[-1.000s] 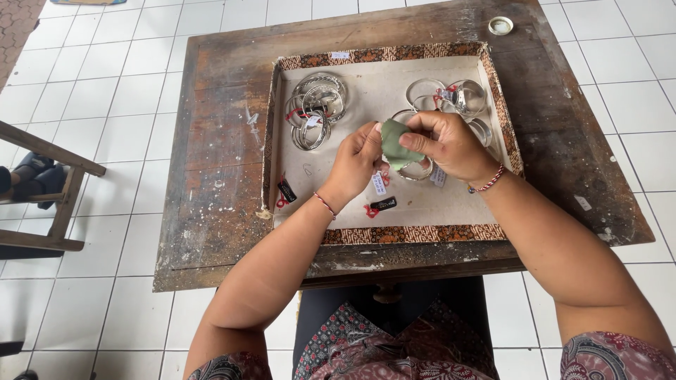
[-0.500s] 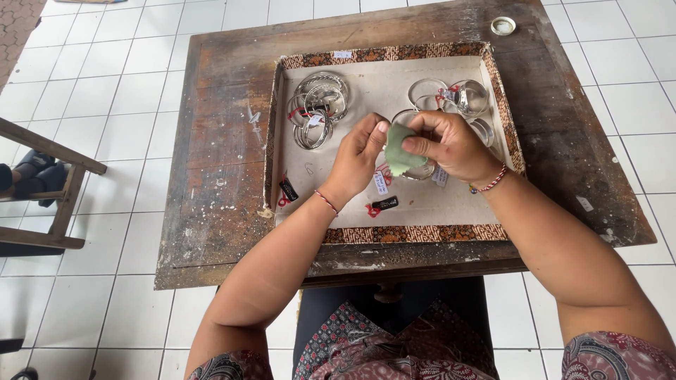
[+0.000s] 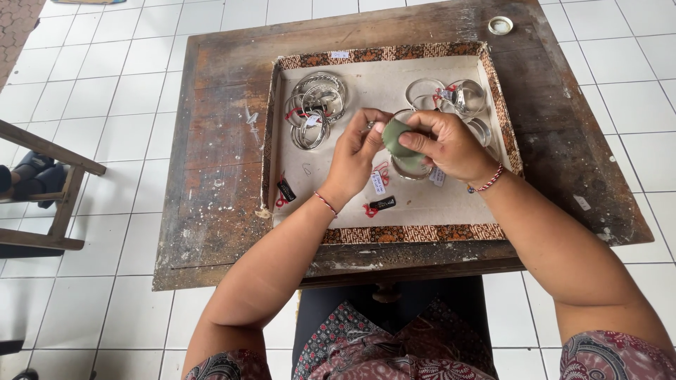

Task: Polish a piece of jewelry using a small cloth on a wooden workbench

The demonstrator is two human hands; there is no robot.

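Observation:
My right hand (image 3: pixel 451 144) is closed on a green cloth pad (image 3: pixel 396 137), pressed against a silver bangle that my left hand (image 3: pixel 358 155) pinches at its edge. Both hands hover over a shallow tray (image 3: pixel 394 233) with a patterned brown border and pale lining. Under my hands lies another silver bangle (image 3: pixel 408 169) with small paper tags (image 3: pixel 378 181). A pile of silver bangles (image 3: pixel 317 105) tied with red thread rests at the tray's upper left. More bangles (image 3: pixel 458 96) sit at the upper right.
The tray lies on a worn dark wooden table (image 3: pixel 211 176) over a white tiled floor. A small round white lid (image 3: pixel 500 25) sits at the table's far right corner. Black tags (image 3: pixel 286 190) lie in the tray. A wooden chair frame (image 3: pixel 49 204) stands at left.
My hands have shifted slightly left over the tray. The green pad has turned and moved against the bangle between my fingers.

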